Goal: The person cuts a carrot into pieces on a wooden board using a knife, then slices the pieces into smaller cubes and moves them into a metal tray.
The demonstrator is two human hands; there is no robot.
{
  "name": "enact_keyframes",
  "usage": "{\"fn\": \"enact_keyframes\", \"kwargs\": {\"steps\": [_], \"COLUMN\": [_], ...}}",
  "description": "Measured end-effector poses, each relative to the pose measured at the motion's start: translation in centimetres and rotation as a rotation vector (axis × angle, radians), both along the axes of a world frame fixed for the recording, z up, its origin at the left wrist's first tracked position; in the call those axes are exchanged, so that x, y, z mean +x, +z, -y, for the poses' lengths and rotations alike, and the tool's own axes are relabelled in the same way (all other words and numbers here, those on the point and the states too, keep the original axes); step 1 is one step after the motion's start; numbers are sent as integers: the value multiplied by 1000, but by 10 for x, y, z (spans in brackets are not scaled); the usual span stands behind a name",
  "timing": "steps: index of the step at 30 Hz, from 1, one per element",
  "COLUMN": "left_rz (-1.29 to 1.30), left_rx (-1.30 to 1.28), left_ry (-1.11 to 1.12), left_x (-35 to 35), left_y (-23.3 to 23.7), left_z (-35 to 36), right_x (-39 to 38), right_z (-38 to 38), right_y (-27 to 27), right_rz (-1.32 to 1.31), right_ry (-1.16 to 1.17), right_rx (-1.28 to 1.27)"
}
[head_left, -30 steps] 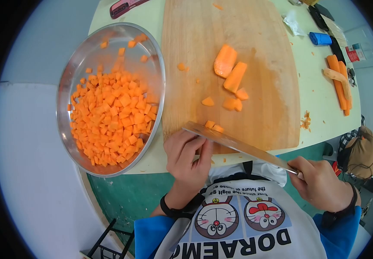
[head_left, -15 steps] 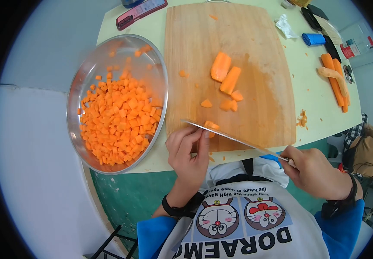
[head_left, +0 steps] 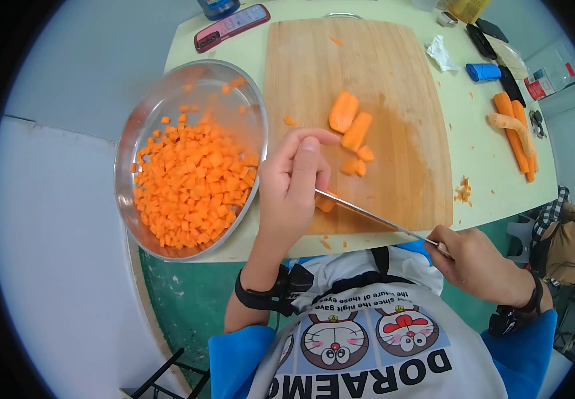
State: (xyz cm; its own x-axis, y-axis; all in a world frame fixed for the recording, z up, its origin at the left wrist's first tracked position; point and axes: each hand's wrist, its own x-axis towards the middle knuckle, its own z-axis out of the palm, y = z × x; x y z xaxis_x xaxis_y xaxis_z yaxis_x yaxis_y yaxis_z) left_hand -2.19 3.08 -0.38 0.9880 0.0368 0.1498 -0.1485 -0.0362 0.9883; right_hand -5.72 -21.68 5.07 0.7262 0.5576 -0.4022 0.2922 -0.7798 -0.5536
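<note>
The wooden cutting board [head_left: 400,73] lies on the pale surface [head_left: 484,156], and near its close edge the right hand [head_left: 470,259] grips the handle of a knife [head_left: 374,216]. The blade slants over the board, its far end beside the left hand [head_left: 294,174], with cut carrot [head_left: 325,204] partly hidden just beneath it. The left hand is over the board's left side, fingers curled and thumb on top; whether it pinches anything I cannot tell.

Toward the middle of the board lie two larger carrot chunks [head_left: 344,112], side by side, and two smaller pieces [head_left: 353,167] just nearer the person. A little orange scrap [head_left: 290,121] sits by the board's left side.

Left of the board stands a steel basin [head_left: 122,166] heaped with diced carrot [head_left: 194,183]; beyond the basin, by the board's far left corner, is a phone [head_left: 232,28]. To the right of the board are long carrots [head_left: 510,136] — a paler, curved one across them — and a blue roll [head_left: 484,72], with peel scraps [head_left: 462,191] close to its right edge.
</note>
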Motion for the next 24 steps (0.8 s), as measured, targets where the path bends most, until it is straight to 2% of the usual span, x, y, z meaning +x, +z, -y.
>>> {"fn": "enact_keyframes", "kwargs": {"steps": [4,6,24], "left_rz": [-17,-43,-24], "left_rx": [-8,-102,-86], "left_ry": [0,34,77], "left_x": [0,2,4], "left_y": [0,-3,-6], "left_z": [0,1,1], "right_x": [3,7,7], "right_z": [-2,-3,-7], "right_y": [2,6,7], "right_rz": [-9,-21,-10], "right_ry": [5,11,21], "right_rx": [10,8,-12]}}
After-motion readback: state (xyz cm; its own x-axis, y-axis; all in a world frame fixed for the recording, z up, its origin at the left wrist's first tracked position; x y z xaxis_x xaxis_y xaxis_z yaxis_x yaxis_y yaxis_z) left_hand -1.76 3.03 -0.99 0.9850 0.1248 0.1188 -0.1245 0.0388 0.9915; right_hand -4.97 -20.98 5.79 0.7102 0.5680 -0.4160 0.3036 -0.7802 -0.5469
